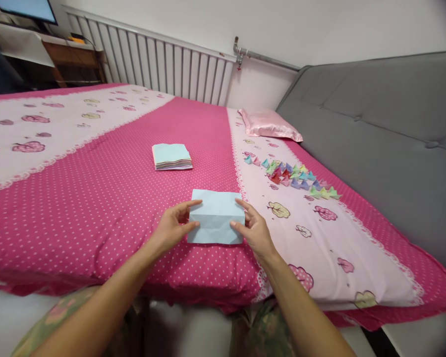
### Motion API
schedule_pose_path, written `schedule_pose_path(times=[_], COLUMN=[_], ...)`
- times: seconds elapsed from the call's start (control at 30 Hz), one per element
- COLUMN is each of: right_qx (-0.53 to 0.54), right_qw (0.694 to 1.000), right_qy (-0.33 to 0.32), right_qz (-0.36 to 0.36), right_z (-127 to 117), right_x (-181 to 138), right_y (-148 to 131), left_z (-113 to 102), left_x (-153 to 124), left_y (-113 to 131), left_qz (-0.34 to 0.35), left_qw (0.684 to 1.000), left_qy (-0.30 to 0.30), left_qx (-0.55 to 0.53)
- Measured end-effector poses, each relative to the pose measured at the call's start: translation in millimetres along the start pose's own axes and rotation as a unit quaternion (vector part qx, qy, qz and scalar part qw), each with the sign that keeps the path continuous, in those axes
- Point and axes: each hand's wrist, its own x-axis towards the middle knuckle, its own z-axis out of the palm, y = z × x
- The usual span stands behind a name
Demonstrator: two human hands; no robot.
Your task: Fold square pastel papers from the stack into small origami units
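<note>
Near the front edge of the bed (115, 208), a creased light-blue paper sheet (216, 218) spans both hands: the left hand (171, 227) pinches its left side between thumb and fingers, the right hand (257, 229) its right. Farther in sits a paper stack (172, 153); toward the headboard (375, 134) edge, multicolored origami boats (294, 173) cluster. A pink satin pillow (270, 124) occupies the far headboard-side corner.

Bed in pink polka-dot and pale tree-print fabric (115, 198). On it: squarish multicoloured paper stack, light blue on top (172, 152); cluster of small multicoloured folded-paper shapes (277, 177) on pale strip; shiny pink satin-like pillow (271, 125) beyond.
</note>
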Motion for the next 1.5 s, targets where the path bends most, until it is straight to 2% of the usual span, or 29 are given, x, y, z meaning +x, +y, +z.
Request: schedule_pose_path(times=[0.17, 0.37, 0.67, 0.8, 0.87, 1.0, 1.13, 1.33, 1.5], right_qx=[-0.085, -0.165, -0.245, -0.263, -0.280, -0.357, -0.415, -0.437, -0.452], right_qw=[0.996, 0.983, 0.955, 0.948, 0.937, 0.897, 0.866, 0.852, 0.840], right_qy=[0.024, 0.041, 0.071, 0.081, 0.100, 0.139, 0.133, 0.096, 0.116], right_qz=[-0.020, -0.065, -0.148, -0.162, -0.181, -0.219, -0.247, -0.274, -0.279], right_z=[-0.7, 0.7, 1.4, 2.5, 3.3, 6.3, 11.4, 14.8, 5.4], right_x=[-1.4, -2.0, -3.3, -4.3, -4.9, -6.9, -10.5, -13.2, -8.2], right_y=[-1.2, -5.3, -5.7, -4.8, -5.4, -9.1, -10.4, -6.9, -10.6], left_z=[0.7, 0.2, 2.3, 2.0, 1.4, 0.9, 3.1, 7.4, 3.9], left_x=[-2.8, -4.9, -10.5, -11.7, -11.5, -11.4, -13.6, -15.7, -14.1], left_y=[2.3, 6.3, 11.4, 10.4, 9.9, 11.1, 12.5, 9.7, 9.7], left_qz=[0.017, 0.084, 0.184, 0.229, 0.257, 0.306, 0.326, 0.334, 0.311], left_qw=[0.997, 0.982, 0.959, 0.939, 0.924, 0.897, 0.889, 0.889, 0.903], left_qy=[0.029, 0.067, 0.066, 0.079, 0.098, 0.134, 0.107, 0.087, 0.100], left_qx=[0.072, 0.153, 0.206, 0.243, 0.265, 0.288, 0.303, 0.302, 0.280])
